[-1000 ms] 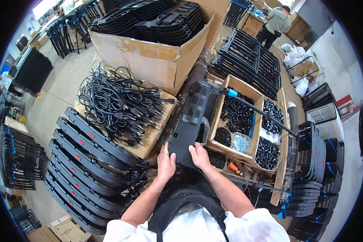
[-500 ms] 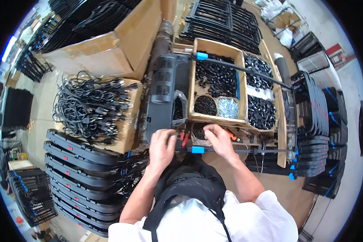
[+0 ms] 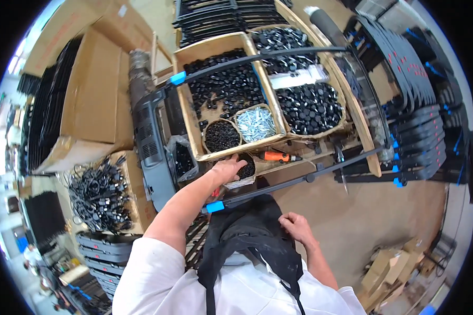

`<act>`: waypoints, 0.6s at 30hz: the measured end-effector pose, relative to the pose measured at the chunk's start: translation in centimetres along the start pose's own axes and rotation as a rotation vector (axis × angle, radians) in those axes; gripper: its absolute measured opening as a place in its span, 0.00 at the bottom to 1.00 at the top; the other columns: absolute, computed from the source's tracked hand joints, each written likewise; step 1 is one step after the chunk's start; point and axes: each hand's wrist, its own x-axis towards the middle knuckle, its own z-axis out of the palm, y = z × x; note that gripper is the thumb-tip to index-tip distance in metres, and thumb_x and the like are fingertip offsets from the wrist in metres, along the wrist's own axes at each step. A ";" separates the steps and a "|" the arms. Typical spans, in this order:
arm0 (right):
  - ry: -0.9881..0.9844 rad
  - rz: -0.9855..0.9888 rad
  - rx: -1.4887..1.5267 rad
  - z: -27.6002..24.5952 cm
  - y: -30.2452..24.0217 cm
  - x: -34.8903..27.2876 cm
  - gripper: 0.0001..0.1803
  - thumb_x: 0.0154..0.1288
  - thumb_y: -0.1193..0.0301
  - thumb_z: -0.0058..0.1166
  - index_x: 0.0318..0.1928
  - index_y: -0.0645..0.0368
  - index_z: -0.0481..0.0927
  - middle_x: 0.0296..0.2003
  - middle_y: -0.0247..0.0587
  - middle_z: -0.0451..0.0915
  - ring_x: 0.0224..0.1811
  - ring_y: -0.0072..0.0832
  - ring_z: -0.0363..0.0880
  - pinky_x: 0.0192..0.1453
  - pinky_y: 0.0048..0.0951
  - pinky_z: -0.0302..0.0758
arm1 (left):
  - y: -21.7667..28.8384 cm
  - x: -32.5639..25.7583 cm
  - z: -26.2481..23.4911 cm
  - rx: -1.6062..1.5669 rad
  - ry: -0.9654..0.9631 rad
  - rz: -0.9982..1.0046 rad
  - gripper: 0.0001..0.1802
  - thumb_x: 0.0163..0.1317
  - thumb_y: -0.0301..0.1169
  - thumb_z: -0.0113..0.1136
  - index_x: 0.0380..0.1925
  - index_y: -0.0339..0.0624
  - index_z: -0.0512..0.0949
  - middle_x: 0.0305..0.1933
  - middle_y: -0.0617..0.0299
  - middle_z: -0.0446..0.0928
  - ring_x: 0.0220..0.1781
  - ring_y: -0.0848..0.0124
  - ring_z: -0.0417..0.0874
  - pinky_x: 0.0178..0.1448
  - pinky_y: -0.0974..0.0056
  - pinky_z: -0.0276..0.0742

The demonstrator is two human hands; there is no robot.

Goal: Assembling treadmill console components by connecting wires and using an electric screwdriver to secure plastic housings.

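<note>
My left hand (image 3: 230, 170) reaches over the black tube frame (image 3: 299, 179) into a small box of dark screws (image 3: 246, 167). Its fingers are bent together with the tips among the screws; whether they pinch any is hidden. My right hand (image 3: 296, 227) is drawn back beside the black apron (image 3: 247, 223), fingers curled in; anything inside them is out of sight. The frame lies across the bench, with blue pieces (image 3: 215, 206) on its corners and a grey vented housing (image 3: 148, 142) at its left end. An orange-handled tool (image 3: 278, 156) lies right of the screw box.
Beyond my left hand, a wooden tray (image 3: 214, 155) holds black parts, dark screws and silver screws (image 3: 255, 124). More black knobs (image 3: 310, 107) fill bins to its right. Bundled black cables (image 3: 100, 194) lie left; stacked frames (image 3: 412, 136) stand right. Cardboard (image 3: 386, 270) lies on the floor.
The view has turned rightward. My left hand has moved from the housing side into the screw box. My right hand has left that box area and come back beside the apron.
</note>
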 end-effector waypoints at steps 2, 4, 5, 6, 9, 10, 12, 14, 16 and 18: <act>0.074 0.054 0.081 -0.4 1.9 0.8 0.15 0.73 0.62 0.61 0.46 0.62 0.87 0.33 0.35 0.87 0.31 0.22 0.82 0.38 0.30 0.80 | -0.4 0.3 0.2 0.032 -0.041 0.000 0.34 0.60 0.34 0.75 0.66 0.51 0.74 0.67 0.37 0.71 0.63 0.41 0.83 0.65 0.42 0.82; 0.080 0.052 0.099 -0.6 2.3 2.6 0.15 0.73 0.62 0.60 0.45 0.62 0.87 0.33 0.35 0.87 0.30 0.23 0.82 0.38 0.29 0.80 | -0.8 1.0 1.0 0.067 -0.010 -0.002 0.27 0.62 0.33 0.71 0.61 0.47 0.76 0.61 0.36 0.74 0.54 0.40 0.87 0.58 0.41 0.84; 0.076 0.045 0.089 -0.6 2.6 3.8 0.15 0.73 0.62 0.59 0.45 0.62 0.87 0.32 0.36 0.86 0.29 0.23 0.82 0.37 0.28 0.80 | -0.3 1.2 1.3 0.091 0.013 -0.018 0.22 0.64 0.32 0.66 0.58 0.45 0.77 0.58 0.37 0.77 0.51 0.41 0.88 0.54 0.41 0.85; 0.074 0.014 0.115 -0.3 2.9 5.7 0.16 0.73 0.61 0.57 0.44 0.61 0.87 0.32 0.37 0.87 0.29 0.23 0.82 0.37 0.28 0.79 | -0.3 1.4 1.8 0.096 0.039 -0.035 0.19 0.65 0.31 0.63 0.56 0.44 0.77 0.55 0.36 0.78 0.50 0.41 0.88 0.53 0.41 0.85; 0.143 -0.001 0.337 1.1 3.9 12.8 0.16 0.73 0.60 0.57 0.41 0.61 0.85 0.32 0.37 0.86 0.29 0.23 0.83 0.35 0.28 0.78 | -0.3 2.0 3.1 0.080 0.036 -0.110 0.18 0.65 0.30 0.61 0.55 0.44 0.78 0.53 0.37 0.79 0.51 0.41 0.88 0.56 0.40 0.84; 0.155 -0.073 0.386 1.1 3.6 15.1 0.16 0.73 0.60 0.58 0.40 0.62 0.85 0.32 0.36 0.85 0.30 0.23 0.83 0.35 0.29 0.78 | 0.0 2.2 2.7 0.083 0.026 -0.168 0.19 0.64 0.30 0.62 0.55 0.45 0.78 0.53 0.39 0.78 0.51 0.41 0.87 0.58 0.41 0.83; 0.181 0.034 0.701 3.2 2.1 20.8 0.15 0.75 0.61 0.58 0.42 0.62 0.84 0.32 0.34 0.84 0.31 0.24 0.85 0.35 0.28 0.79 | -0.4 1.7 3.2 0.061 0.072 -0.184 0.17 0.63 0.29 0.61 0.53 0.43 0.79 0.51 0.40 0.79 0.51 0.42 0.87 0.58 0.41 0.83; 0.193 0.031 0.821 3.7 -1.2 23.1 0.15 0.75 0.60 0.61 0.44 0.62 0.84 0.34 0.37 0.85 0.32 0.27 0.86 0.33 0.30 0.81 | -0.7 0.9 3.2 0.042 0.080 -0.203 0.17 0.63 0.28 0.60 0.53 0.44 0.79 0.52 0.40 0.79 0.52 0.42 0.86 0.58 0.41 0.82; 0.265 0.135 0.965 3.7 -1.9 26.0 0.15 0.74 0.60 0.63 0.44 0.61 0.84 0.35 0.39 0.85 0.32 0.29 0.87 0.32 0.33 0.83 | 0.6 1.4 2.9 -0.020 0.122 -0.135 0.18 0.63 0.28 0.61 0.54 0.44 0.79 0.54 0.40 0.78 0.55 0.42 0.85 0.59 0.41 0.82; 0.308 0.244 1.103 4.4 -2.5 28.0 0.15 0.73 0.60 0.65 0.45 0.61 0.84 0.36 0.41 0.86 0.33 0.30 0.88 0.30 0.35 0.84 | 1.0 1.0 2.8 -0.016 0.126 -0.119 0.18 0.63 0.28 0.63 0.54 0.44 0.79 0.54 0.39 0.77 0.55 0.41 0.85 0.57 0.42 0.83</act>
